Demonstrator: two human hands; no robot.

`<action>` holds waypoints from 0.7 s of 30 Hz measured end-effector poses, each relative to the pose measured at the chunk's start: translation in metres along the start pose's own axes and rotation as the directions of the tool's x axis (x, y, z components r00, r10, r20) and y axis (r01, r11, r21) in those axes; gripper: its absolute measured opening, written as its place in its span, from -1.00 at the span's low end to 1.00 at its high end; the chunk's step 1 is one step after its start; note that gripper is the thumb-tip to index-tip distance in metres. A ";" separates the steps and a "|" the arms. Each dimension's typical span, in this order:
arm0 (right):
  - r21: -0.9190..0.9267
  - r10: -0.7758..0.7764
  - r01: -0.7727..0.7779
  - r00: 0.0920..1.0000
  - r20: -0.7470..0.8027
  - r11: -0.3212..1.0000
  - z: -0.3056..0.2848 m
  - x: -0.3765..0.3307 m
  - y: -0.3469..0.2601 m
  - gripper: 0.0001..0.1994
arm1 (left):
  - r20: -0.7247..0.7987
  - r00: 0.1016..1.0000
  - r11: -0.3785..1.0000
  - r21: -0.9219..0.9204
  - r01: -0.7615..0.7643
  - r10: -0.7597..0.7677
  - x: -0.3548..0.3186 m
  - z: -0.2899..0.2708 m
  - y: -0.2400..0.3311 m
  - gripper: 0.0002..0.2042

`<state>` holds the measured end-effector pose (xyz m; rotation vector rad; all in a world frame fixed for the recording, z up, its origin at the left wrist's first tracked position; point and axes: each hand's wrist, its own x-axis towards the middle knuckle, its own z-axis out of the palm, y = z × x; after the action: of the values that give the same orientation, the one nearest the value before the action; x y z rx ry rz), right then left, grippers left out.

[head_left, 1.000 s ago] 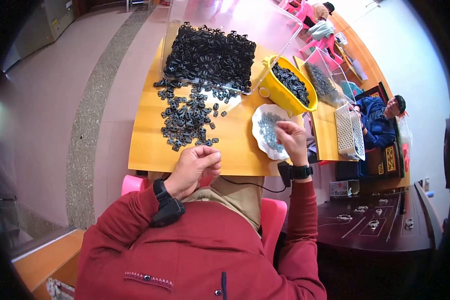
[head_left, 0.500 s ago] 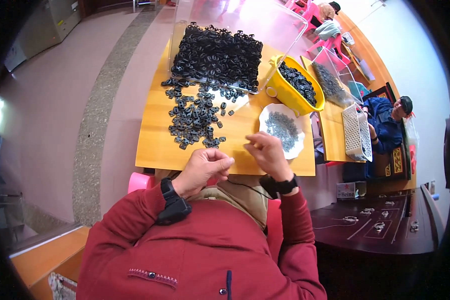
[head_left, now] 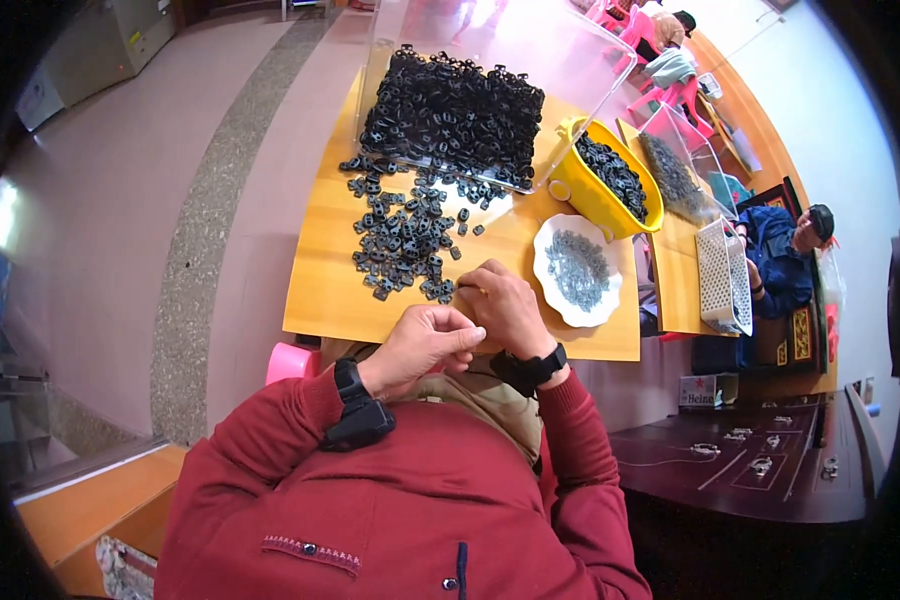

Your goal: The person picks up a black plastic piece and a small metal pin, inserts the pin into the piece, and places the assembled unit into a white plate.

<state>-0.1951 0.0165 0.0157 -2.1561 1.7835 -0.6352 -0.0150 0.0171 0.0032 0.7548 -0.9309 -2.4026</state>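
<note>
My left hand is over the table's near edge, thumb and fingers pinched together; whatever lies between them is too small to name. Beside it, my right hand has curled fingers with their tips at the near right edge of a loose pile of small black plastic pieces, which have holes through them. A dark bit shows at those fingertips, but I cannot make out if it is gripped. Right of this hand stands a white scalloped dish holding many small grey or clear parts.
A clear bin full of black pieces lies at the far side of the wooden table. A yellow basket of black pieces stands beyond the dish. At right, a person sits by a white perforated basket.
My right hand has moved left, away from the dish, to the edge of the black pile. My left hand stays pinched in nearly the same place. The whole view has shifted slightly.
</note>
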 end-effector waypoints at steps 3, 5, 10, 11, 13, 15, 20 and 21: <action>-0.053 0.011 -0.011 1.000 -0.010 0.999 -0.001 -0.002 -0.006 -0.87 | 0.010 0.999 0.999 -0.042 -0.033 0.033 0.001 -0.003 -0.003 -0.87; -0.145 0.047 -0.043 0.999 0.020 0.988 -0.003 -0.004 -0.008 -0.91 | -0.007 1.000 0.999 -0.034 -0.027 0.027 -0.001 -0.001 -0.001 -0.87; -0.056 -0.010 0.007 0.999 -0.053 0.998 0.000 -0.013 0.006 -0.90 | -0.056 0.996 0.995 -0.062 -0.074 0.071 0.001 0.001 -0.003 -0.84; 0.130 -0.074 0.093 0.987 -0.143 0.987 0.001 -0.015 0.009 -0.87 | -0.111 0.988 0.991 -0.075 -0.115 0.106 0.001 0.002 -0.004 -0.82; 0.334 0.079 -0.055 0.995 -0.056 0.941 -0.009 -0.024 0.000 -0.85 | -0.155 0.977 0.981 -0.104 -0.163 0.146 0.002 0.002 -0.004 -0.78; 0.651 0.242 -0.263 0.962 0.124 0.712 -0.007 -0.033 -0.005 -0.80 | -0.155 0.975 0.982 -0.081 -0.172 0.158 0.000 0.005 -0.002 -0.80; 0.847 0.290 -0.287 0.943 0.166 0.448 0.002 -0.039 -0.019 -0.80 | -0.157 0.965 0.973 -0.061 -0.224 0.212 0.003 0.004 -0.007 -0.82; 0.862 0.310 -0.298 0.934 0.176 0.409 0.001 -0.039 -0.022 -0.80 | -0.154 0.965 0.973 -0.060 -0.223 0.212 0.003 0.005 -0.007 -0.82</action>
<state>-0.1815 0.0594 0.0188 -1.0553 1.2890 -1.1439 -0.0219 0.0225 0.0008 0.7480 -0.8126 -2.1482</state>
